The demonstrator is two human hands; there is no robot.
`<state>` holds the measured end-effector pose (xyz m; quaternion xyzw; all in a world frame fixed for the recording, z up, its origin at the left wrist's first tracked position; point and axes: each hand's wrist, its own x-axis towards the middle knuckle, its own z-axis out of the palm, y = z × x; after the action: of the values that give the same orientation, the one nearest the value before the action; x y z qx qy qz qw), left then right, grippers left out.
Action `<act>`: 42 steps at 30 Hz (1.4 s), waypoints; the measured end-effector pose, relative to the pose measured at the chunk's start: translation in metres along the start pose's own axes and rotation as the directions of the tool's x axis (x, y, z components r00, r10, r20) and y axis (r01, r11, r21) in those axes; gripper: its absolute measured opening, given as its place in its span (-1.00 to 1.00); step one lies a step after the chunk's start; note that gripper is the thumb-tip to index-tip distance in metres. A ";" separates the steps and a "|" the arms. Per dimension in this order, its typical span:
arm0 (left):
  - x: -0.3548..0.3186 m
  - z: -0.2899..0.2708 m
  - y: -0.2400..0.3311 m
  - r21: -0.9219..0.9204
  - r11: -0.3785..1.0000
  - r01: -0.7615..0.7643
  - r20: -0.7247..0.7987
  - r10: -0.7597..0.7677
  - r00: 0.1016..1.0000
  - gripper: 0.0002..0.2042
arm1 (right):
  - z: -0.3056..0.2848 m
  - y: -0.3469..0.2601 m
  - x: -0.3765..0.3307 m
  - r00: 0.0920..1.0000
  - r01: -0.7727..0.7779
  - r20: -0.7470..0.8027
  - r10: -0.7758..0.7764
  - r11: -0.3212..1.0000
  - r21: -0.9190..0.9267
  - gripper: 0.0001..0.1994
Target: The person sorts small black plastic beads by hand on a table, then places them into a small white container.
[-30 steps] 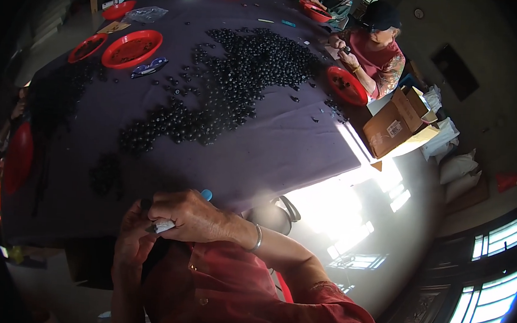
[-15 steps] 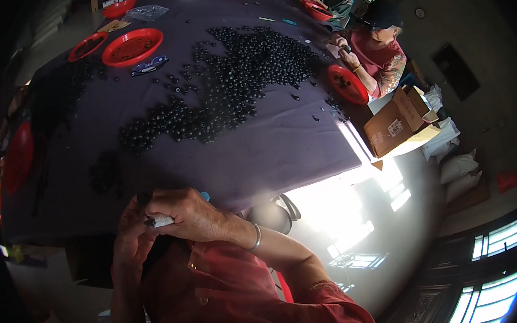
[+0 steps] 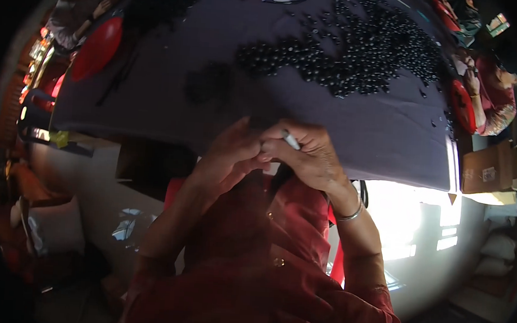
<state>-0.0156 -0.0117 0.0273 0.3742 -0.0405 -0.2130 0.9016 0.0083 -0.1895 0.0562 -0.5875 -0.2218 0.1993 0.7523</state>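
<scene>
Rod (image 3: 291, 140), pale and slim, gripped in right hand (image 3: 313, 157) at the middle of the near edge of the counter (image 3: 390, 134); long axis slanting, exposed end toward the far left corner, other end lost among the fingers. Left hand (image 3: 230, 158) curled close against the right; cannot tell whether holding anything. Black balls (image 3: 359, 55) strewn toward the far right corner. Red dish (image 3: 466, 118) by the right edge, dark bits inside; red tray (image 3: 97, 50) by the left edge, contents too dim to tell.
</scene>
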 end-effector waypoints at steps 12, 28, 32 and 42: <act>-0.008 -0.002 0.011 -0.070 0.993 -0.091 0.026 0.093 0.995 -0.88 | -0.001 -0.010 -0.002 0.956 0.212 -0.037 -0.290 0.776 -0.594 -0.75; -0.005 -0.008 0.009 -0.135 0.980 -0.145 0.050 0.153 0.987 -0.92 | 0.009 -0.007 0.002 0.853 0.377 0.160 -0.496 0.374 -0.848 -0.73; -0.004 -0.015 0.006 -0.162 0.978 -0.128 0.102 0.145 0.984 -0.91 | 0.010 -0.006 0.003 0.864 0.373 0.124 -0.488 0.455 -0.809 -0.73; -0.005 -0.009 0.004 -0.115 0.970 -0.212 -0.043 0.209 0.977 -0.94 | 0.012 0.005 0.005 0.894 0.330 0.051 -0.446 0.575 -0.749 -0.76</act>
<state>-0.0165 -0.0015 0.0243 0.3165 -0.0535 -0.1125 0.9404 0.0053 -0.1754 0.0541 -0.7903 -0.3521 -0.1207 0.4867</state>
